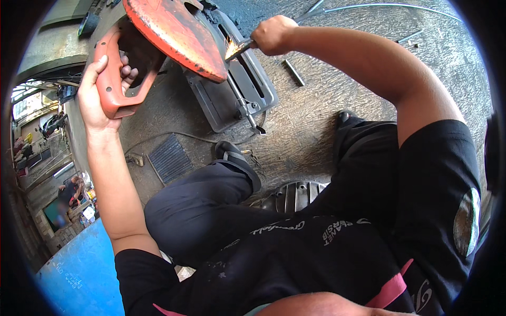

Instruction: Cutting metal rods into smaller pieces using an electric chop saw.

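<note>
An orange cut-off saw with a worn blade guard [179, 39] stands in front of me on a dark grey metal base [255, 87]. My left hand [95, 102] is wrapped around the saw's orange loop handle [109, 79], its fingers passing through the opening. Closed in a fist, my right hand [273, 36] grips a thin metal bar [242, 48] whose end reaches the right side of the guard. Bright sparks [230, 50] fly where bar and saw meet. The guard hides the cutting disc. A clamp screw [245, 109] sticks out of the base toward me.
A short metal offcut [294, 72] lies on the floor right of the saw. Long thin rods [390, 5] extend at the far right. A ribbed dark panel [170, 157], a cable [203, 139] and a ribbed metal casing [294, 195] lie nearer. Left are a blue surface [84, 274] and another person [73, 190].
</note>
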